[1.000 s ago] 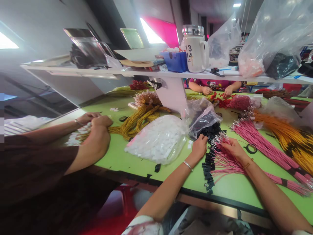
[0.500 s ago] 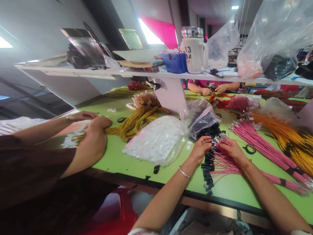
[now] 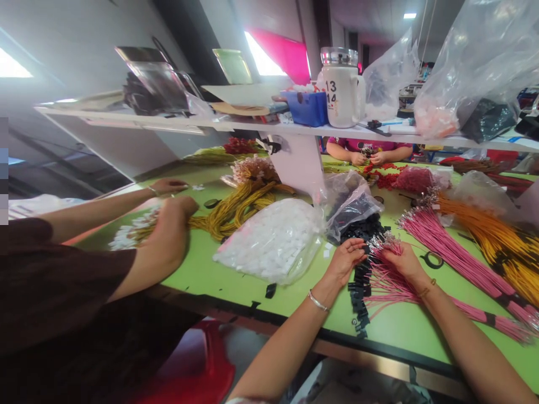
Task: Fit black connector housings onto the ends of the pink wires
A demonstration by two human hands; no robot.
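Observation:
My right hand (image 3: 403, 262) is closed around a bunch of pink wires (image 3: 387, 283) near their silvery metal tips, and the wires fan out over the green table. Just left of those tips, my left hand (image 3: 347, 259) has its thumb and fingers pinched together; whatever is between them is too small to make out. Below and between both hands runs a row of small black plastic pieces (image 3: 360, 297). More of them form a heap (image 3: 364, 229) behind, spilling from a clear plastic bag (image 3: 351, 202).
A clear bag of white pieces (image 3: 273, 241) lies left of my hands. Thicker pink wire bundles (image 3: 455, 252), orange wires (image 3: 488, 224) and a black tape roll (image 3: 433, 260) are at right. A co-worker's arm (image 3: 168, 252) reaches in at left. A shelf (image 3: 252, 126) spans above, carrying a mug (image 3: 340, 92).
The view has shifted slightly, moving the scene a little to the right. My hands keep nearly the same pose. At left, the co-worker's far hand has stretched out toward small white pieces on the table.

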